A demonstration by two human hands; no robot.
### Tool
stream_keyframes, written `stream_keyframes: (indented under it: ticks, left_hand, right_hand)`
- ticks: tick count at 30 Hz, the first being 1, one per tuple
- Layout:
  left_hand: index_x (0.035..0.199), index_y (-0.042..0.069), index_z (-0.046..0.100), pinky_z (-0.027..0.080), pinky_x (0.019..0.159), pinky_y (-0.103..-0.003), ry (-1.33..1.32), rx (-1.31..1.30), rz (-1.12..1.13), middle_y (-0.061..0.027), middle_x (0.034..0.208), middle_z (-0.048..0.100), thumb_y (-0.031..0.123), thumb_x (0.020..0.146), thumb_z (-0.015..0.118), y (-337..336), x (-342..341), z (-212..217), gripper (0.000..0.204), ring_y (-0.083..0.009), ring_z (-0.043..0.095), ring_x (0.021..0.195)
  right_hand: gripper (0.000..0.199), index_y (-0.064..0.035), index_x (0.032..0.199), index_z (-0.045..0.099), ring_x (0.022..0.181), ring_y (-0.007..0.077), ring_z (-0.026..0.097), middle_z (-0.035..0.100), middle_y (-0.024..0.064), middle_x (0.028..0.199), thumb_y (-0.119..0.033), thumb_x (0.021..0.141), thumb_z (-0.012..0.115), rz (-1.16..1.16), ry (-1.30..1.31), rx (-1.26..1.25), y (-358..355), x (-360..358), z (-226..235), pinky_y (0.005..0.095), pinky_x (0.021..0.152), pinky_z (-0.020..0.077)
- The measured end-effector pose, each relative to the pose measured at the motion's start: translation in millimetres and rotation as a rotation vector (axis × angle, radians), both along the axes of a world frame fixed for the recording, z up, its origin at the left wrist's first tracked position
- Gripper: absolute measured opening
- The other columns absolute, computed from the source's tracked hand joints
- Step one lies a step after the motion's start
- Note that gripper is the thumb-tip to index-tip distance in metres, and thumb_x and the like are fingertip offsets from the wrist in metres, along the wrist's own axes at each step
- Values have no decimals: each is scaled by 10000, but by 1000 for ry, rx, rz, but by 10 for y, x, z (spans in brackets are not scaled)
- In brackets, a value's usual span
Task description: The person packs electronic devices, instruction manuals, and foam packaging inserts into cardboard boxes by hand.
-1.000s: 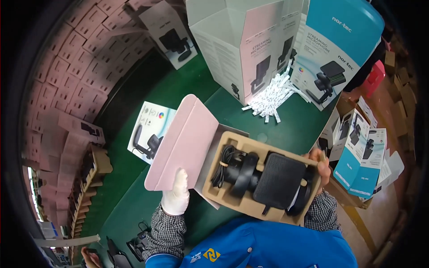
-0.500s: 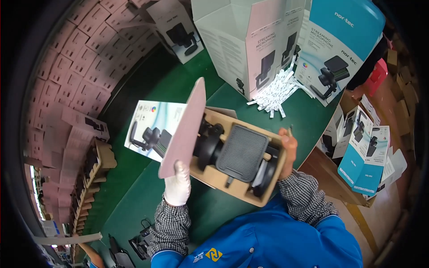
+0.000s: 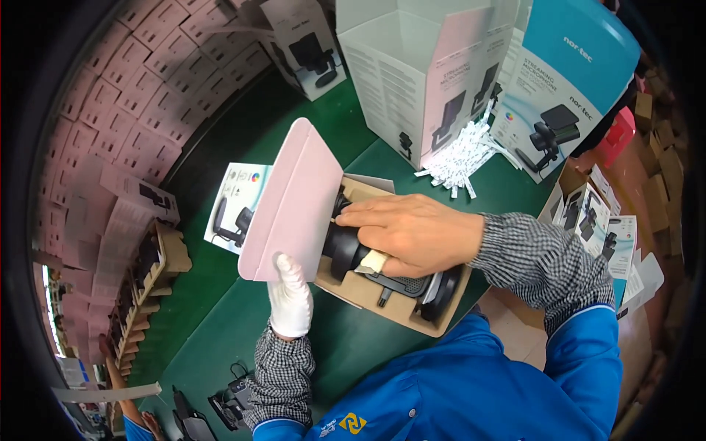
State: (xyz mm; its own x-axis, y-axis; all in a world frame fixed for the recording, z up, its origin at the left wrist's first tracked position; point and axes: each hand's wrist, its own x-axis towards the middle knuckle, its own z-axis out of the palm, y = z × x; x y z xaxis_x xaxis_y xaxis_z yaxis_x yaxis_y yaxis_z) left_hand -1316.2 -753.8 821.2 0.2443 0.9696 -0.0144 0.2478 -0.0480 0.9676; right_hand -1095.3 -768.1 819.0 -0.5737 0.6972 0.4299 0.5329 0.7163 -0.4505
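Note:
My left hand (image 3: 290, 298), in a white glove, grips the lower edge of a pale pink creased cardboard flap (image 3: 298, 198). The flap stands up at the left end of a brown cardboard tray (image 3: 353, 292). Black microphone parts lie in this tray, among them a mesh-faced microphone (image 3: 403, 283) and a round black piece (image 3: 342, 250). Bare, my right hand (image 3: 412, 231) reaches across the tray, fingers stretched out onto the black parts at its left end. Something pale yellow covers its thumb tip. The hand hides much of the microphone.
A printed carton (image 3: 234, 209) lies behind the flap. Open tall carton (image 3: 393, 81), blue-and-white carton (image 3: 566, 88) and white paper strips (image 3: 460, 165) are at the back. Stacked boxes (image 3: 121, 95) line the left; a box of printed cartons (image 3: 625, 253) stands right. Black devices (image 3: 228, 403) lie front left.
My right hand has left the tray's right end and moved left over the microphone. My left hand has turned the flap so its broad face shows.

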Motion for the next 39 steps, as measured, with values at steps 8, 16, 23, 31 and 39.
stream_keyframes:
  ticks: [8, 16, 23, 31, 39]
  left_hand:
    - [1326, -17, 240, 313, 1001, -384, -5, 103, -27, -211, 1311, 358, 490, 910, 328, -34, -278, 36, 662, -313, 411, 1185]
    - [1270, -39, 351, 340, 983, -371, 264, 429, -234, -192, 1233, 459, 416, 916, 385, 116, -449, 172, 578, -296, 473, 1127]
    - [1233, -50, 398, 374, 945, -361, 88, 393, -144, -183, 1174, 509, 283, 915, 416, 225, -525, -4, 461, -280, 517, 1066]
    - [1274, -51, 331, 366, 946, -370, 86, 160, 91, -213, 1233, 447, 327, 940, 367, 141, -353, -190, 506, -287, 484, 1099]
    - [1218, -3, 434, 355, 957, -409, 467, 660, -131, -184, 1194, 489, 157, 777, 553, 258, -213, 51, 484, -332, 472, 1110]
  right_hand:
    - [177, 0, 786, 528, 1145, 305, 434, 495, 161, 1199, -151, 694, 516, 112, -237, -91, 192, -326, 203, 450, 1039, 243]
    - [158, -78, 639, 453, 609, 189, 424, 522, 58, 700, -193, 746, 472, -308, 290, -90, -456, -51, 521, 314, 660, 351]
    - [95, -51, 781, 514, 657, 140, 458, 521, 54, 733, -143, 761, 499, -723, 1188, -572, -1154, -426, -419, 241, 620, 368]
    - [125, -29, 772, 514, 707, 150, 450, 512, 53, 798, -101, 793, 415, -300, 1231, -588, 402, -1387, -843, 237, 682, 363]
    - [84, -90, 906, 410, 531, 85, 361, 447, 8, 671, -129, 835, 387, -539, 942, -761, -175, -370, -421, 209, 473, 283]
